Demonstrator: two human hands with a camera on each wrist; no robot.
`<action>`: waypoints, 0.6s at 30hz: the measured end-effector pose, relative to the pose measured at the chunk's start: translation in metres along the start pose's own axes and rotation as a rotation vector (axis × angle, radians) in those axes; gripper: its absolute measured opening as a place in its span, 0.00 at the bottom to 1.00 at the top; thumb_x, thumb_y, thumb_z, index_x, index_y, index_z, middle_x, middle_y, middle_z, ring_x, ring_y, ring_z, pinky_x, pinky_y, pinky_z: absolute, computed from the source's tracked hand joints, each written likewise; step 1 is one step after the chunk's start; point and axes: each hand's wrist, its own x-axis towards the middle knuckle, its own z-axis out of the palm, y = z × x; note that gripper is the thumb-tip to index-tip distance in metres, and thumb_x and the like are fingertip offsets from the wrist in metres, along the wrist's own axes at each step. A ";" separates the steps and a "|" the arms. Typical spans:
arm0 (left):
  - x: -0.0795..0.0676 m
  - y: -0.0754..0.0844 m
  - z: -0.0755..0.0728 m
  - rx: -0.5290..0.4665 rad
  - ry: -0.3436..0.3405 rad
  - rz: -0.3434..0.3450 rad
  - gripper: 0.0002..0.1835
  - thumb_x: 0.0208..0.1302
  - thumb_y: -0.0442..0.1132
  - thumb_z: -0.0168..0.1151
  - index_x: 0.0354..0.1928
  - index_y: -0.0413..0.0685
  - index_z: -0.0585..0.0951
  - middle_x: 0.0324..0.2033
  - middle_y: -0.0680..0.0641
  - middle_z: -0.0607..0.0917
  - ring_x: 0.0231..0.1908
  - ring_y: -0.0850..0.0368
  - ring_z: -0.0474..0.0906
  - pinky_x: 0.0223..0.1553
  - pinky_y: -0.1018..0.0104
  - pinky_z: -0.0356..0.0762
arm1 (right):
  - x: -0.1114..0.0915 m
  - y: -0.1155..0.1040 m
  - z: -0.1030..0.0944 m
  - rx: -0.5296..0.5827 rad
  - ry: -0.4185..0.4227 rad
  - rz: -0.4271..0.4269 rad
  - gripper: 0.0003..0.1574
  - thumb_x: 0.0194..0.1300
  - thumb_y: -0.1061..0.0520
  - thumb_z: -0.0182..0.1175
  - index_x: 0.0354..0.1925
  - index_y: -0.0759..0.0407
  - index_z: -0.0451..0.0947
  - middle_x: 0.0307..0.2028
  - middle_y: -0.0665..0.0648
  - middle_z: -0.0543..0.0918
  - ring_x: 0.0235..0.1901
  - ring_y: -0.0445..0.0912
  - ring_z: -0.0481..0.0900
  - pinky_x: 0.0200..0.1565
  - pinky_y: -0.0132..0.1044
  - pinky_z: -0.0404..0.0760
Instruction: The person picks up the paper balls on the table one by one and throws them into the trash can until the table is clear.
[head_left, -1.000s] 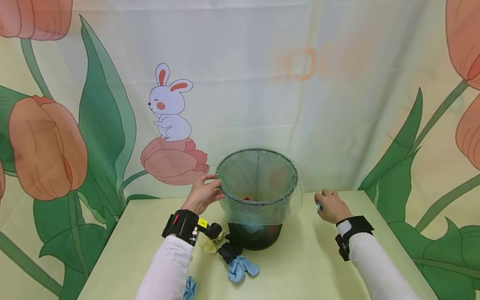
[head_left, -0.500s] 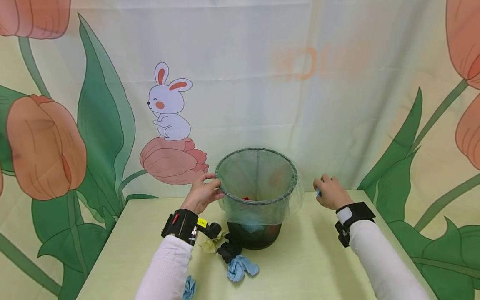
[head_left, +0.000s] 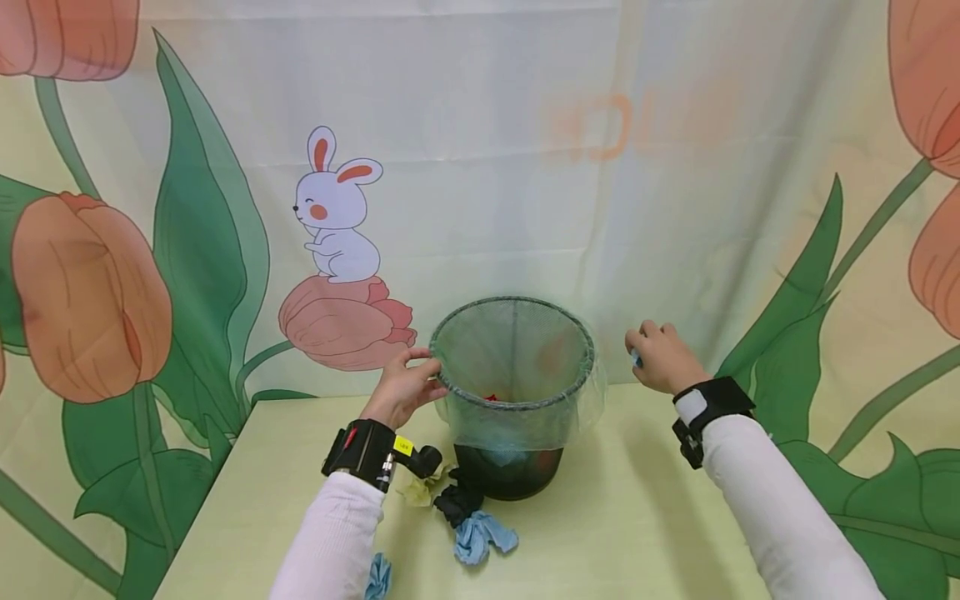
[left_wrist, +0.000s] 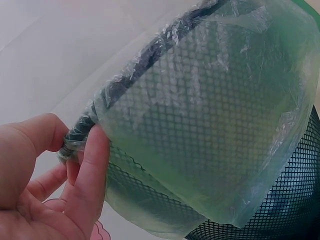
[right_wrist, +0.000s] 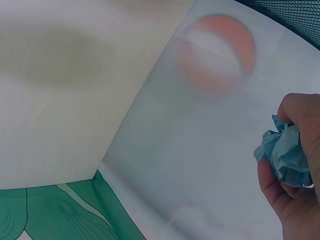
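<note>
A dark mesh wastebasket stands on the table, lined with a thin, see-through green bag folded over its rim. My left hand pinches the rim and bag edge at the left side; the left wrist view shows thumb and fingers on either side of the wrapped rim. To the right of the basket and apart from it, my right hand is raised above the table. It holds a crumpled ball of blue paper, mostly hidden by the fingers in the head view. Something red shows inside the basket.
In front of the basket lie crumpled papers: a yellow one, a black one and a blue one. Another blue paper lies beside my left sleeve. A printed curtain hangs behind the table.
My right hand has risen from near the tabletop with the blue paper in it. My left hand stays at the rim, and the basket has not moved.
</note>
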 end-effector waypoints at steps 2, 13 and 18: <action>0.000 0.000 0.000 -0.002 0.000 0.000 0.25 0.62 0.33 0.52 0.61 0.45 0.62 0.35 0.44 0.69 0.26 0.57 0.72 0.30 0.71 0.81 | 0.001 -0.001 -0.003 -0.004 -0.006 -0.002 0.10 0.56 0.62 0.60 0.37 0.59 0.70 0.39 0.64 0.70 0.37 0.60 0.67 0.34 0.48 0.73; -0.002 0.002 0.000 -0.004 -0.008 -0.002 0.25 0.61 0.33 0.52 0.61 0.45 0.61 0.35 0.44 0.69 0.26 0.57 0.71 0.31 0.71 0.81 | 0.015 -0.012 -0.022 -0.034 0.047 -0.063 0.10 0.56 0.63 0.60 0.38 0.61 0.71 0.38 0.65 0.70 0.36 0.60 0.67 0.38 0.49 0.70; 0.000 0.001 0.000 -0.003 -0.005 -0.005 0.26 0.61 0.33 0.52 0.61 0.45 0.61 0.35 0.44 0.69 0.26 0.57 0.71 0.31 0.71 0.81 | 0.023 -0.021 -0.036 -0.040 0.060 -0.075 0.11 0.57 0.63 0.60 0.40 0.61 0.71 0.41 0.66 0.71 0.38 0.61 0.67 0.38 0.49 0.71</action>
